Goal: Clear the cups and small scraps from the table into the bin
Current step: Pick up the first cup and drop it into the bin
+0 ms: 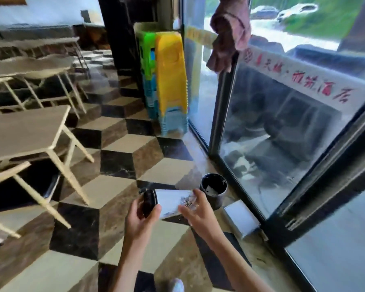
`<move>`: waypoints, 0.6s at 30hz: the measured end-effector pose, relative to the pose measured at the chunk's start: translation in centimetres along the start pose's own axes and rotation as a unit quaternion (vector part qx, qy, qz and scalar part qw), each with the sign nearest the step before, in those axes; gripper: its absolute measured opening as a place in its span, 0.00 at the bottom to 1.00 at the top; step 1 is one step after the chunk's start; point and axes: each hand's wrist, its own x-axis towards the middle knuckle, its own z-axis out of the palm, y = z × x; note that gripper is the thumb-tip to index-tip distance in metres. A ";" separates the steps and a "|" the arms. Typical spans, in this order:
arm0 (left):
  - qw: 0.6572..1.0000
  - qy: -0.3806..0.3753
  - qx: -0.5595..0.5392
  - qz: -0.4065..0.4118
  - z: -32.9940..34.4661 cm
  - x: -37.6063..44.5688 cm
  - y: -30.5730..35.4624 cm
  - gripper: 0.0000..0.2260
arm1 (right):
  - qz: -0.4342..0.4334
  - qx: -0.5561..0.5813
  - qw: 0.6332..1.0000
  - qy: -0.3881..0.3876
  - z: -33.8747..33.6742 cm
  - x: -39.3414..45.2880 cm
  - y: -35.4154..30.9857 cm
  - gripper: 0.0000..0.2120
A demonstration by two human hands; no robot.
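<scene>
Held sideways just short of the black bin: white cup, long axis level, dark mouth facing away from it, left grip and right grip both closed around it.

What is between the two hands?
In the head view, a white cup lying sideways fills the stretch: the left hand grips its dark-lidded end, the right hand its base end.

Stacked plastic stools by glass door — checkered floor.
</scene>
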 end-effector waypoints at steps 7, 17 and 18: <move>0.994 -0.101 0.007 -0.033 7.2 12.2 0.4 0.34 | 0.038 -0.003 0.995 0.087 -4.3 10.9 0.2 0.37; 0.981 -0.165 0.091 -0.049 20.3 24.4 -1.0 0.26 | 0.077 0.040 0.985 0.149 -13.0 23.5 4.2 0.32; 0.980 -0.167 0.096 -0.054 22.0 25.6 -1.5 0.26 | 0.086 0.044 0.984 0.148 -14.2 25.2 4.9 0.32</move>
